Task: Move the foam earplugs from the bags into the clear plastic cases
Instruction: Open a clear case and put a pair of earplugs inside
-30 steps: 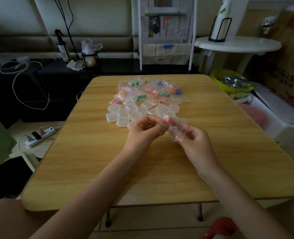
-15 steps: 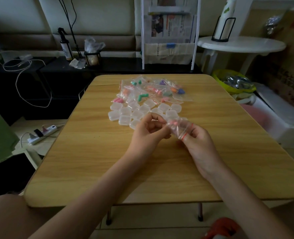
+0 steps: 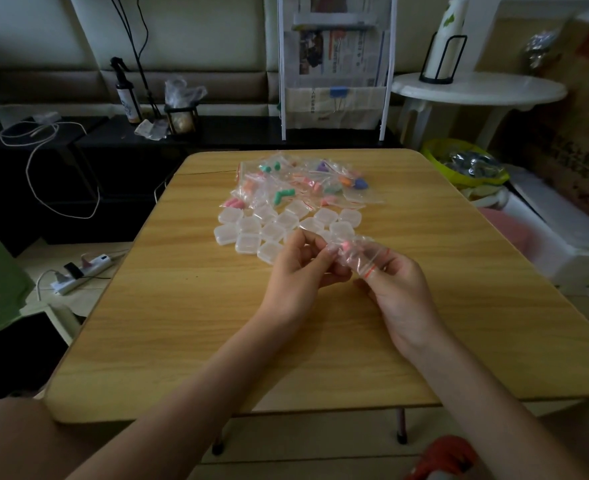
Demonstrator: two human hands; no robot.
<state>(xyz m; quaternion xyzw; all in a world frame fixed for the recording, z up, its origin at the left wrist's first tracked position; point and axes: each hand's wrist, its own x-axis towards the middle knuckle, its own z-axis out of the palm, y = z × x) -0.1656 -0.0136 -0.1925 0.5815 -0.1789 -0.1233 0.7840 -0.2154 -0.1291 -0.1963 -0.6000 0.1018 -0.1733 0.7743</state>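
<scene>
Earplugs [image 3: 344, 244], pink, sit inside a small clear bag with a red zip line [image 3: 357, 256], held above the wooden surface [image 3: 182, 306] near its centre; the left hand [image 3: 298, 271] pinches the bag's left end and the right hand [image 3: 395, 284] curls its grip round the right end. Farther off lie clear plastic cases [image 3: 272, 228], lids shut, and beyond them more bags [image 3: 296, 183] of coloured earplugs. Newspaper print on the far rack [image 3: 336, 60] is too small to read.
</scene>
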